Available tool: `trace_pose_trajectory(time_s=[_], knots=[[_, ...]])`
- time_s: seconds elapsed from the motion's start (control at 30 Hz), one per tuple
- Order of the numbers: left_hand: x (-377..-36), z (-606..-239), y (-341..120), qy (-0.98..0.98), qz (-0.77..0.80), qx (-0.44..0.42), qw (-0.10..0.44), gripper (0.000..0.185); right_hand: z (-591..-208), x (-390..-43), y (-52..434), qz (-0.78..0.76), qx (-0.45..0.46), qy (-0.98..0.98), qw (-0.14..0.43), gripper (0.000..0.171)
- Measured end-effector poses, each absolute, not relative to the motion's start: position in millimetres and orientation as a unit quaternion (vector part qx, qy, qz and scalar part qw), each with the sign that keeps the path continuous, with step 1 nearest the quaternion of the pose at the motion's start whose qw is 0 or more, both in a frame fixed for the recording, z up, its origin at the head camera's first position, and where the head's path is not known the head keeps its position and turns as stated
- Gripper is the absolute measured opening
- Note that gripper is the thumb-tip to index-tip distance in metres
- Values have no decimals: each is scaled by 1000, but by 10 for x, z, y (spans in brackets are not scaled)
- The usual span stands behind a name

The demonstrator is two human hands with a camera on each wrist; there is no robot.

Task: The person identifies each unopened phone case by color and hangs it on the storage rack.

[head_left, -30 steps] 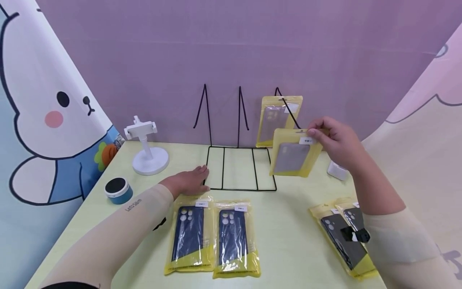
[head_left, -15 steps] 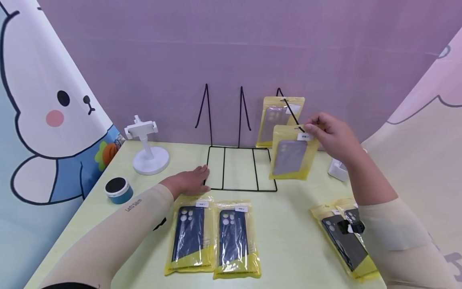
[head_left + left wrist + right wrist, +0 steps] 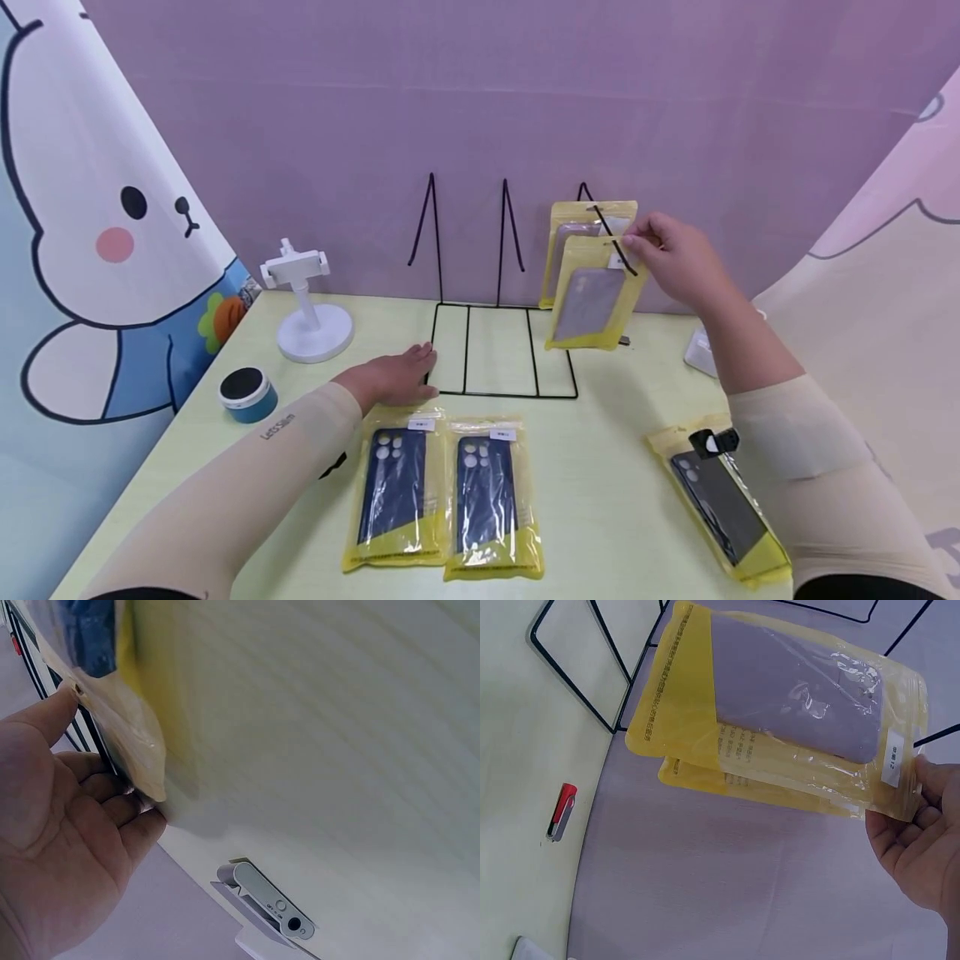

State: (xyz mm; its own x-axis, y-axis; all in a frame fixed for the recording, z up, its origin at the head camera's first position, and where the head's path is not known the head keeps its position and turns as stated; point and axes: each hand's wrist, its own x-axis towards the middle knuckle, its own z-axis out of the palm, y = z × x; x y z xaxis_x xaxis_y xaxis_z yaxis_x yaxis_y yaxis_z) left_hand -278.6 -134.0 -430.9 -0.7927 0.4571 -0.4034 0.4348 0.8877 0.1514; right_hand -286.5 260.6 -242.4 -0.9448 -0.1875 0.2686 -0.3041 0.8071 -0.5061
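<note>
My right hand point(image 3: 671, 254) pinches the top corner of a yellow-edged zip bag with a lilac phone case point(image 3: 588, 304). A black wire hook's end passes in front of this bag near its hang hole. Behind it, another bagged phone case point(image 3: 561, 218) hangs on the same hook of the wire rack point(image 3: 510, 394). My left hand point(image 3: 393, 377) rests at the left edge of the rack's base, fingers extended. Close below it lie two bagged dark blue phone cases, the left one point(image 3: 393, 487) beside the right one point(image 3: 487, 492).
A bagged black phone case point(image 3: 716, 504) lies at right, partly under my forearm. A white phone stand point(image 3: 313, 332) and blue jar point(image 3: 247, 396) stand left. A white object point(image 3: 700, 354) sits at right; a small red-and-grey item point(image 3: 562, 812) lies near the back edge.
My right hand has moved up, back and slightly left with the bagged phone case, whose top is now farther along the hook. The left hand has stayed at the rack.
</note>
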Motion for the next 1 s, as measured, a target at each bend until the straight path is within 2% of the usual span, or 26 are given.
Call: trace_pose_trajectory(time_s=[0.47, 1.0], knots=[[-2786, -4304, -1343, 946, 27, 236, 220, 80, -2366, -3073, 2569, 285, 110, -947, 100, 43], [-2780, -4312, -1346, 948, 30, 230, 219, 80, -2319, -3069, 2514, 283, 87, -950, 96, 46]])
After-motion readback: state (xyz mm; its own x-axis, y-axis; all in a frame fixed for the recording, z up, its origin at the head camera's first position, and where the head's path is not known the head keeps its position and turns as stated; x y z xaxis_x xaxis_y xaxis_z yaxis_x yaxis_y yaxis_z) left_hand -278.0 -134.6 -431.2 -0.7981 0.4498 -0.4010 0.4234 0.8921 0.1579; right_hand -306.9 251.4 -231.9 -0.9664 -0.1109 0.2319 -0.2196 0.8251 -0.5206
